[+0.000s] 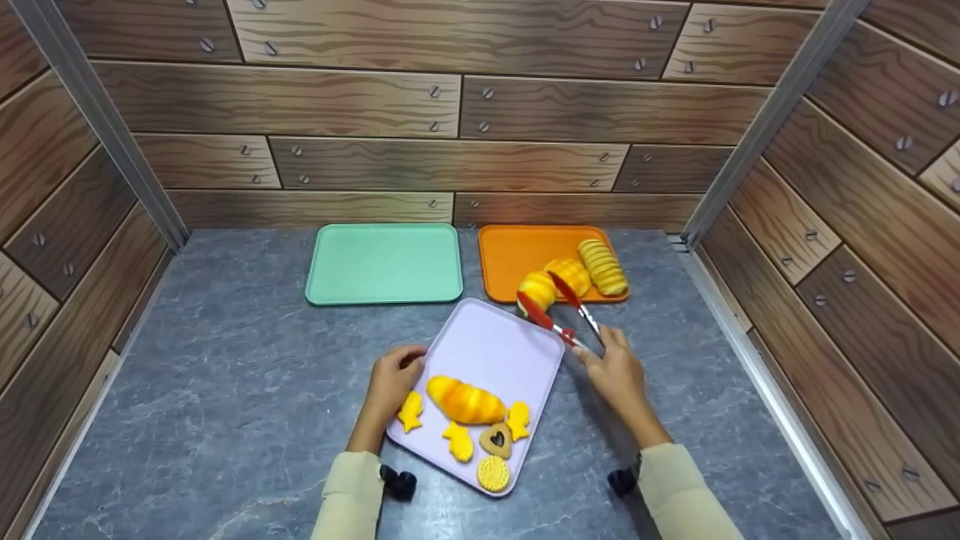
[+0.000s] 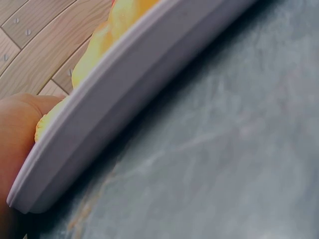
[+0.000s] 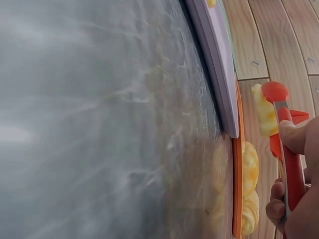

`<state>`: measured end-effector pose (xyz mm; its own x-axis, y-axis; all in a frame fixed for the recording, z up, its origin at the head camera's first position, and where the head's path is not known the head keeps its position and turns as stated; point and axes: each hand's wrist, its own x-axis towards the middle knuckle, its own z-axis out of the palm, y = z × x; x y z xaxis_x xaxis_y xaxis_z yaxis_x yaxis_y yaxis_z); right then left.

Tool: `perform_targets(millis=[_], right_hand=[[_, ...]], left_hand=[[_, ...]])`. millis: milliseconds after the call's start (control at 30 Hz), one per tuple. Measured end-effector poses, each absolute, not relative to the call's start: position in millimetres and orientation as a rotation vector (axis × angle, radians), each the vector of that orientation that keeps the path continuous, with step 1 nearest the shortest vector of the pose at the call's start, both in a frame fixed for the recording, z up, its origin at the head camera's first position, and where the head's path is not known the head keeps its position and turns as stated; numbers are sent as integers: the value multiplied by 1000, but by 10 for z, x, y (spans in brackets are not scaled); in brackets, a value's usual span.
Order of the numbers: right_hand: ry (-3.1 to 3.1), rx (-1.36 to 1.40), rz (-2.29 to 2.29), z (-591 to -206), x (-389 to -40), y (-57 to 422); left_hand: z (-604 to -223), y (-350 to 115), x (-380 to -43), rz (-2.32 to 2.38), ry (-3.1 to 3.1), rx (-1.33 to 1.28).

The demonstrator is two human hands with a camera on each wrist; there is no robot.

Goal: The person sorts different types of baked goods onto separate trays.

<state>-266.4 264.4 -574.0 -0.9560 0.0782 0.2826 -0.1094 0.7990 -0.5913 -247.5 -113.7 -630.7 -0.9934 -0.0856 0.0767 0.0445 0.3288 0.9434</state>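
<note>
My right hand (image 1: pixel 616 373) holds red-tipped tongs (image 3: pixel 293 172). Between the tongs' tips is a yellow toy bread roll (image 3: pixel 265 110), raised above the near edge of the orange tray (image 1: pixel 517 247). On that tray lie a round bread (image 1: pixel 574 276) and a ridged, long bread (image 1: pixel 602 267). My left hand (image 1: pixel 394 381) grips the left rim of the lilac tray (image 1: pixel 495 337), which sits at an angle. It carries a toy croissant (image 1: pixel 466 401), several yellow fish-shaped pieces (image 1: pixel 459 441), a heart-centred biscuit (image 1: pixel 496 440) and a round biscuit (image 1: pixel 493 473).
A mint green tray (image 1: pixel 384 264) lies at the back left, beside the orange one. Wood-patterned walls (image 1: pixel 360 105) enclose the grey marbled tabletop (image 1: pixel 247 390) at the back and both sides. The lilac tray's far corner comes near both back trays.
</note>
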Motion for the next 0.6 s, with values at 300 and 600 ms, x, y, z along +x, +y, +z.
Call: perform_targets(millis=[300, 600], right_hand=[[-2646, 42, 853, -5743, -3051, 2556], [-2656, -69, 895, -5745, -3393, 2516]], left_hand=[[-6316, -1138, -2471, -1765, -2474, 58], [-6314, -1160, -2474, -1777, -2461, 45]])
